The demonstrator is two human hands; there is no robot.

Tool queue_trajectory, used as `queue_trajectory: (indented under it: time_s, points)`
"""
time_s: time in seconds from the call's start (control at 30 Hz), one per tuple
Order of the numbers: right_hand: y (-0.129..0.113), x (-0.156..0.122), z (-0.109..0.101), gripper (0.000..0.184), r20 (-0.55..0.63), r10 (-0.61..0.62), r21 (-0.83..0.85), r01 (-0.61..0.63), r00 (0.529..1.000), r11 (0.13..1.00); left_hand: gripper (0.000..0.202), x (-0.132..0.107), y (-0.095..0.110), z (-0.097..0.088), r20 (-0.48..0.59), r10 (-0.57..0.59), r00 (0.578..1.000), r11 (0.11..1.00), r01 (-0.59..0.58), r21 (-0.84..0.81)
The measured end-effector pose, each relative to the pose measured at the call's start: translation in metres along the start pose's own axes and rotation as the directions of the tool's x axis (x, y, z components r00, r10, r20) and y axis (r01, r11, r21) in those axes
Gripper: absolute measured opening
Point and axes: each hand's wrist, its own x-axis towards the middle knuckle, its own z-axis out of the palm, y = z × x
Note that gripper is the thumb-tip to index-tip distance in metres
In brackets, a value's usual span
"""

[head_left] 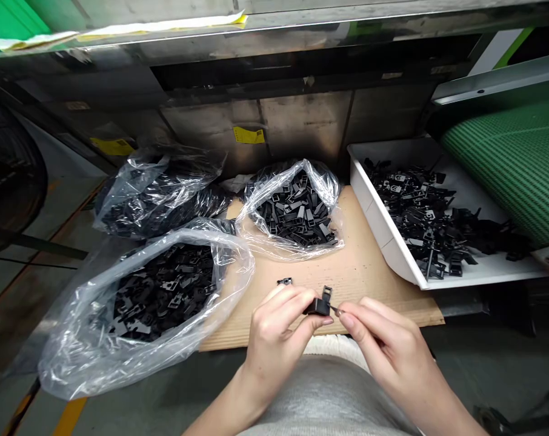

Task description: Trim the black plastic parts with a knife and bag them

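My left hand (279,321) is closed on a small black plastic part (319,306), held between thumb and fingers just above the cardboard. A narrow piece with a rectangular opening (327,294) stands up from the part's far side. My right hand (383,333) pinches a thin dark piece (335,310), whose far end reaches the part's right side; whether the two are joined I cannot tell. Beyond my left fingers, one loose black piece (284,281) lies on the cardboard sheet (365,266).
Two open clear bags hold black plastic pieces, one at left (165,297), one at centre (297,212). Another filled bag (156,194) lies behind. At right, a white tray (388,242) of black parts sits beside a green conveyor belt (515,151). A metal machine wall (302,121) stands behind.
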Motion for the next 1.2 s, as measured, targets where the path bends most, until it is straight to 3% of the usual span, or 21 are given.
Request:
queue_trajectory:
  time_s: [0.57,0.7,0.8,0.93,1.2]
  points:
    - [-0.001,0.001,0.004,0.024,-0.021,-0.043,-0.11,0.041,0.999,0.993,0.008,0.001,0.0,-0.001,0.019,0.039,0.999,0.998,-0.038,-0.043]
    - [0.009,0.007,0.004,0.022,-0.097,-0.004,-0.166,-0.012,0.995,0.986,0.008,0.0,0.003,-0.003,0.062,0.067,0.996,0.992,-0.06,-0.112]
    - [0.014,0.008,0.0,0.021,-0.13,0.025,-0.112,-0.039,0.991,0.993,0.008,0.0,0.003,-0.003,0.069,0.051,0.996,0.991,-0.042,-0.13]
    - [0.009,0.002,-0.004,0.017,-0.083,-0.058,-0.01,0.057,0.995,0.998,0.011,0.001,0.001,-0.002,0.074,-0.008,0.997,0.991,0.018,-0.134]
    - [0.003,-0.001,-0.006,0.017,-0.022,-0.14,-0.076,0.138,0.99,0.987,0.012,0.001,0.0,-0.002,0.122,-0.019,0.992,0.994,0.032,-0.1]
